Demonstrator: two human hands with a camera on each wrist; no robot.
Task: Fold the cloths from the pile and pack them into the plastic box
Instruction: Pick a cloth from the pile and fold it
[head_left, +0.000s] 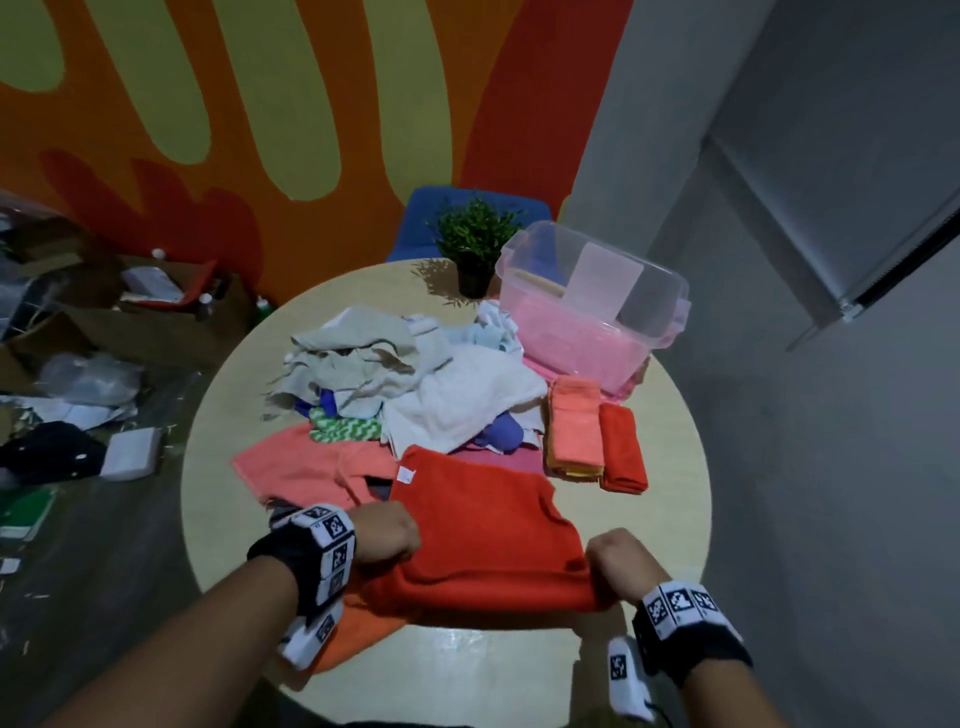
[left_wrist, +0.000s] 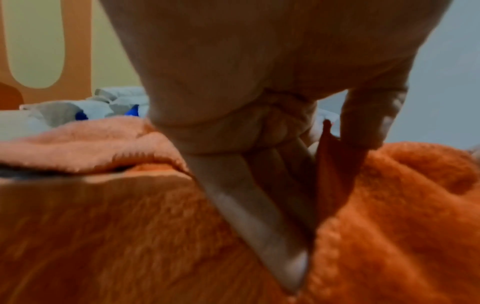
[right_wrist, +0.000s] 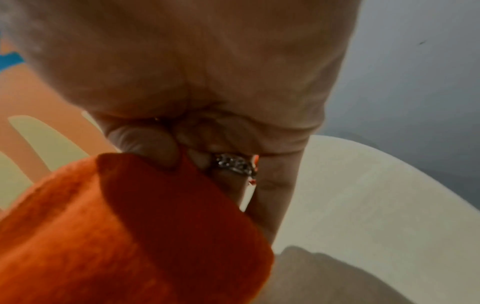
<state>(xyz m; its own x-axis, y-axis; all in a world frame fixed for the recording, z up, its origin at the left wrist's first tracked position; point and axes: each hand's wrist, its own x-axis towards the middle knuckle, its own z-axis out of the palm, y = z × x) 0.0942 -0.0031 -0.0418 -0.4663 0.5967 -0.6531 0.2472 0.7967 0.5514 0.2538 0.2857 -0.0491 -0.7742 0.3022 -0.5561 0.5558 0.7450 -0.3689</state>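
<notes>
Right now both hands grip one red cloth at its near edge. The left hand has its fingers curled over the cloth's left corner; in the left wrist view a fold of red fabric stands pinched between the thumb and the curled fingers, with the rest of the cloth spreading below and to the right of them. The right hand clutches the right corner, and in the right wrist view the cloth is pinched under the thumb against the fingers, hanging to the left of them; a ring sits on one finger. Between the two hands the cloth stretches flat, its far edge lying beyond the knuckles. Farther beyond the fingers lies the pile of loose cloths on the round table. Ahead and to the right of the right hand rest folded cloths, and past them the plastic box. A potted plant stands just left of the box.
</notes>
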